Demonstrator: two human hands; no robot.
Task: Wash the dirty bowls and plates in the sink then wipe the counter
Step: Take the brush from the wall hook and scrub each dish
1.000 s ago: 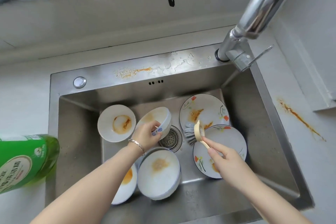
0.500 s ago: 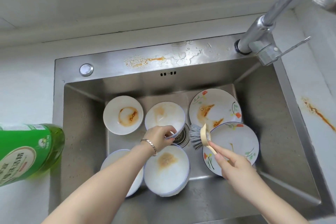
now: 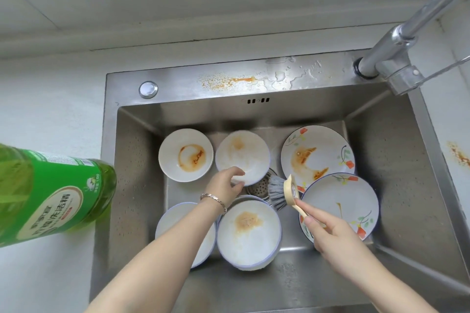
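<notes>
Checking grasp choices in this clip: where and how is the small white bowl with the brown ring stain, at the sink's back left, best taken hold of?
Grip the small white bowl with the brown ring stain by its near rim, thumb inside, fingers under the wall. Come from above on the near side: it sits upright, rim clear all round, and the left hand is right beside it.

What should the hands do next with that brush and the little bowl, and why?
Probably bring the brush over into the bowl and start scrubbing. The left hand grips that bowl's near rim, the right hand holds the brush with its bristles pointing at it, just beside it, and the bowl has an orange smear inside.
</notes>
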